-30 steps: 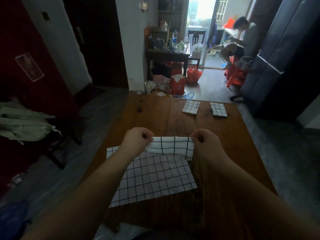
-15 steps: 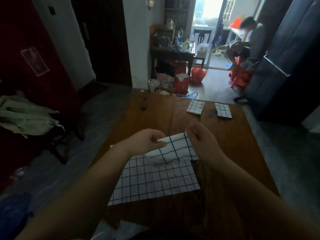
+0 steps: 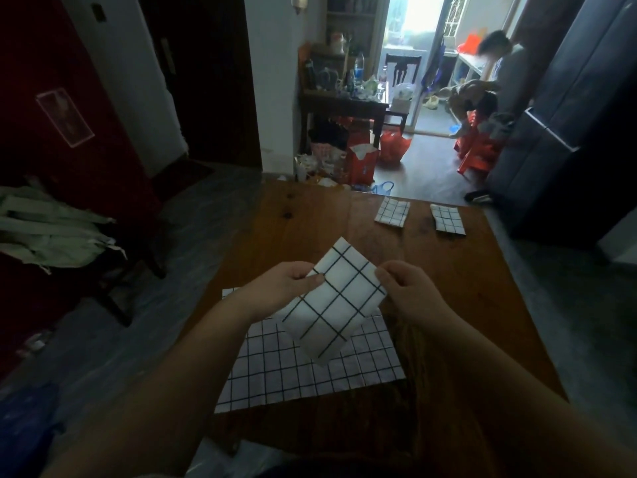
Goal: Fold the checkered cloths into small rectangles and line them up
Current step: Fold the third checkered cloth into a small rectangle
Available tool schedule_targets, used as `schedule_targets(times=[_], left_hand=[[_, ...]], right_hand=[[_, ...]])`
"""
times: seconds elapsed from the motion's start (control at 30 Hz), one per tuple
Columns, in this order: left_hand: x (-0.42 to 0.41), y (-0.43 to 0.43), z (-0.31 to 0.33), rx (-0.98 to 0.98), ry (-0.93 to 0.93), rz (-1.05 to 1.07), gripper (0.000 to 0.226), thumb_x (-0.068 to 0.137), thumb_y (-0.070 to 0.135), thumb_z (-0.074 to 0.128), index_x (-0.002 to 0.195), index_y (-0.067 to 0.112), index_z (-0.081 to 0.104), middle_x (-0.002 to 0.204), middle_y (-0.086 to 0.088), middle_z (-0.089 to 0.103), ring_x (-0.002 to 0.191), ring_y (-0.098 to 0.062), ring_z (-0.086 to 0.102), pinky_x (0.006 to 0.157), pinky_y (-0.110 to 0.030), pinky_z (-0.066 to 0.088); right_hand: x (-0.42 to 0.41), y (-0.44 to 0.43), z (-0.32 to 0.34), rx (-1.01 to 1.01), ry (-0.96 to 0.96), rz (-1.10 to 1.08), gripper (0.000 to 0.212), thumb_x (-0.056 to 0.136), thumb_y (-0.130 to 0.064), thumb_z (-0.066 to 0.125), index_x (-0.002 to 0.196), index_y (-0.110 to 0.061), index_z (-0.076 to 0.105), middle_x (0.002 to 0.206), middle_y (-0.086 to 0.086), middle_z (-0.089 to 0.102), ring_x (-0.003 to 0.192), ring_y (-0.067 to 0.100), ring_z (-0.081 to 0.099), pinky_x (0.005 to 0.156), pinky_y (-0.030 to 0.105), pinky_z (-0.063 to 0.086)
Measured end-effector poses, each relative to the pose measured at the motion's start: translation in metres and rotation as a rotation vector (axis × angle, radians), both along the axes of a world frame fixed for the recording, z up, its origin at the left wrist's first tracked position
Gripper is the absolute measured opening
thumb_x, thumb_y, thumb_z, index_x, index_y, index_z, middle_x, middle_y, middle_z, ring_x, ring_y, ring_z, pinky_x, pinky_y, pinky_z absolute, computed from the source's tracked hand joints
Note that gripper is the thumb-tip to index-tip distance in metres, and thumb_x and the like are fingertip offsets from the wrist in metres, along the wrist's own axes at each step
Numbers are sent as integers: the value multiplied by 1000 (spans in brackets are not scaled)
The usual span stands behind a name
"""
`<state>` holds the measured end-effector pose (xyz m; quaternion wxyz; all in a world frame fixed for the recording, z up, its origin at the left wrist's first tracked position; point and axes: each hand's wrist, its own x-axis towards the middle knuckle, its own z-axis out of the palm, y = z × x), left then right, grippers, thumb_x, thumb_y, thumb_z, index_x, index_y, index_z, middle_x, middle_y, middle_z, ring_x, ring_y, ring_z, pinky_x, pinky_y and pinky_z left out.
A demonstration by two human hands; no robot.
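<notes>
Folded checkered cloth held above the bench

Left hand [image 3: 287, 286] and right hand [image 3: 408, 288] pinch a tilted folded cloth [image 3: 336, 300] over an unfolded cloth [image 3: 303, 369] on the bench [image 3: 465, 291]; 2 folded rectangles [image 3: 393, 212] [image 3: 447, 219] lie side by side at the far edge.

We have only one view, from the head camera. It looks forward and down over the brown wooden table [image 3: 448, 277], close above the forearms, and reaches the bright open doorway [image 3: 410, 25] far behind.

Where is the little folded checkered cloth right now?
In the head view, the small folded black-and-white checkered cloth is held up between the left hand and right hand, above the big unfolded checkered cloth on the wooden table.
</notes>
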<state>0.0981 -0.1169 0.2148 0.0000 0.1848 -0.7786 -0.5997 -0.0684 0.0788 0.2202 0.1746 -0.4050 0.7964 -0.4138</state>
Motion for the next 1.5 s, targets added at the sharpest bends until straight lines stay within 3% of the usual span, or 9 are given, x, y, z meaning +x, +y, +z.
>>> schedule_targets(times=[0.13,0.23,0.4,0.53,0.73,0.9,1.1,1.4,1.5], left_hand=[[3,-3,0,45,-63,52,61,95,71,47,145,37,54,143,17,59,131,-5,52,108,-37,39],[-1,-3,8,105,-15,108,43,102,60,44,136,37,57,118,24,65,101,12,62,81,-13,49],[7,-14,7,60,8,138,34,104,48,49,130,32,65,120,11,73,116,-12,67,105,-44,49],[21,-20,5,99,-7,80,29,106,40,49,126,30,67,116,8,76,106,-13,73,98,-46,55],[35,-34,-10,153,-77,25,28,104,38,54,126,26,67,120,0,74,112,-23,70,102,-57,52],[33,-28,-25,201,-125,-40,38,101,46,56,136,32,60,130,0,67,116,-23,67,100,-53,55],[5,21,-24,116,-23,-105,36,106,44,48,114,16,69,111,-5,71,101,-20,70,79,-30,57],[-31,114,-24,86,-59,-260,33,106,36,51,105,9,71,94,-10,70,85,-18,67,76,-33,56],[-41,158,-24,33,-32,-248,28,104,37,55,91,21,74,80,2,70,77,-15,67,75,-39,55]], right_hand=[[9,-17,-1,-41,45,-22,25,105,-21,48,85,-19,62,80,-3,64,65,-6,62,56,12,49],[14,-28,2,-2,110,27,32,106,-25,46,77,-26,58,73,-3,65,61,0,63,57,14,50],[18,-38,4,-26,118,-25,27,104,-32,47,83,-22,60,77,4,63,60,5,56,61,24,51],[29,-46,6,27,99,37,14,100,-43,52,93,-38,63,85,-11,67,75,3,64,70,25,57],[50,-51,-5,87,96,9,28,103,-35,52,79,-23,61,75,-3,62,65,9,57,60,26,49],[60,-29,-19,168,91,42,28,104,-30,49,78,-26,57,73,-3,58,62,6,52,60,26,45],[67,12,-27,212,74,-34,25,104,-30,49,80,-29,55,77,-5,59,65,7,54,59,27,47],[61,116,-26,288,82,-141,24,102,-31,51,79,-29,57,75,-4,60,68,13,58,61,30,49],[64,159,-25,274,84,-175,27,102,-35,49,77,-28,57,73,-3,60,66,14,57,61,36,50]])
